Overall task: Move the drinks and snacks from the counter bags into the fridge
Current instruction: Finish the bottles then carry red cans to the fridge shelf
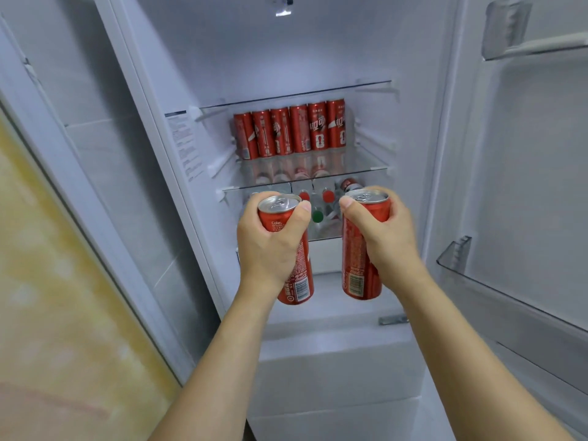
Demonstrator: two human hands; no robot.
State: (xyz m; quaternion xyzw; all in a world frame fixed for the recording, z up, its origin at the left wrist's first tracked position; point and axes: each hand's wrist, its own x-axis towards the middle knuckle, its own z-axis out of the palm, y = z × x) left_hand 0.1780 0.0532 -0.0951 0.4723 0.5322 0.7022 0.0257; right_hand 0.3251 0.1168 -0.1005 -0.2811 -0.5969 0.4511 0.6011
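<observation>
Aluminium slim cans, one per hand, are held upright in front of the open fridge (152,128). Left hand (270,240) is wrapped round the upper body of the left can (297,281); right hand (378,230) likewise on the right can (361,265). Likely full: moderately heavy, stiff walls, smooth and possibly slippery. Mid-body grip is judged best, clear of the lid. A can row (291,132) fills the rear edge of the middle shelf (375,163); the front edge looks free.

Row of cans (291,132) stands at back of glass shelf (366,168); bottles (321,205) lie on shelf below; open door (525,218) at right; two held cans before the shelves.
</observation>
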